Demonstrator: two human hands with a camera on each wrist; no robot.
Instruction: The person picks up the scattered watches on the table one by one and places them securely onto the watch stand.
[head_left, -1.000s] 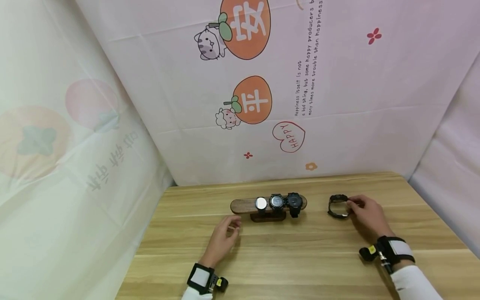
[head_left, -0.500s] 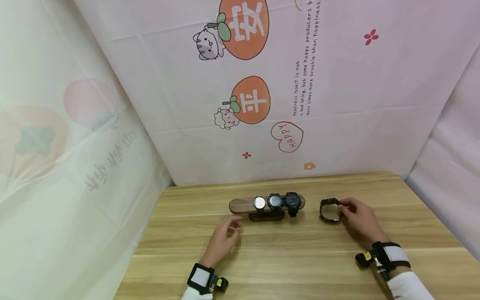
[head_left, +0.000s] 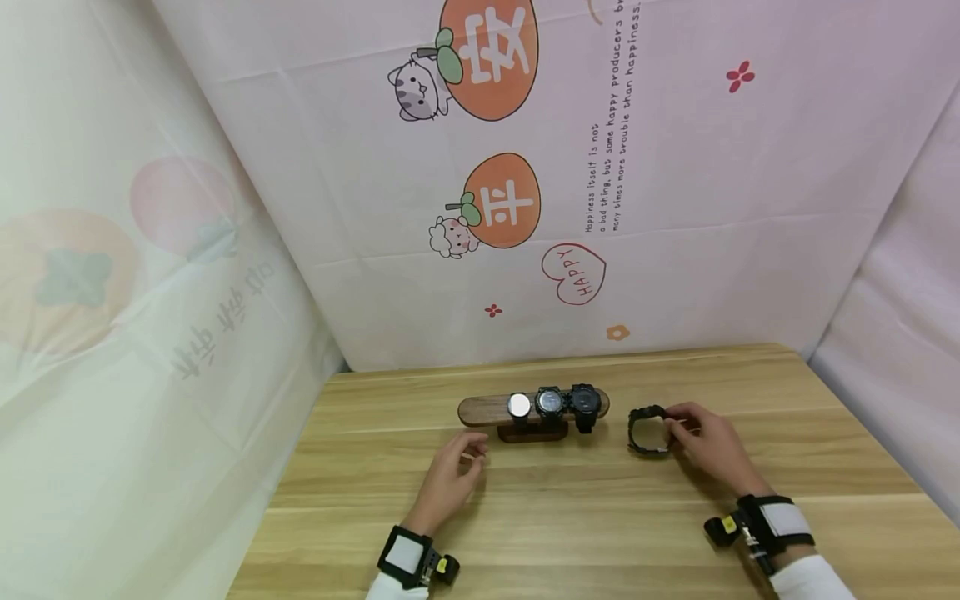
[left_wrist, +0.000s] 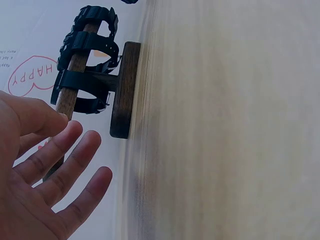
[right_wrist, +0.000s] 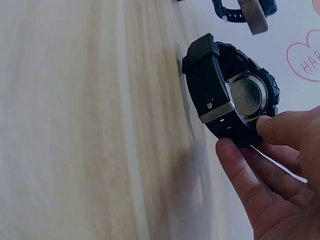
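My right hand (head_left: 708, 446) pinches a black wristwatch (head_left: 647, 431) by the side of its strap, between thumb and fingers. In the right wrist view the strap of this watch (right_wrist: 210, 95) is buckled into a loop, with the metal case back facing the camera. Three watches sit on a dark wooden watch stand (head_left: 483, 411): a white-faced watch (head_left: 519, 406), a grey-faced black watch (head_left: 550, 402) and a black watch (head_left: 586, 400) at the right end. Near the stand's left end is my left hand (head_left: 447, 479), its fingers relaxed and holding nothing.
The wooden table (head_left: 555, 525) meets a printed white cloth (head_left: 420, 325) hung behind the stand. More cloth hangs at the left and right sides. Each wrist wears a strapped camera, such as the left wrist camera (head_left: 446, 569).
My right hand has moved left and slightly toward me with the wristwatch, closer to the stand's right end. The left hand and the watches on the stand have hardly moved.
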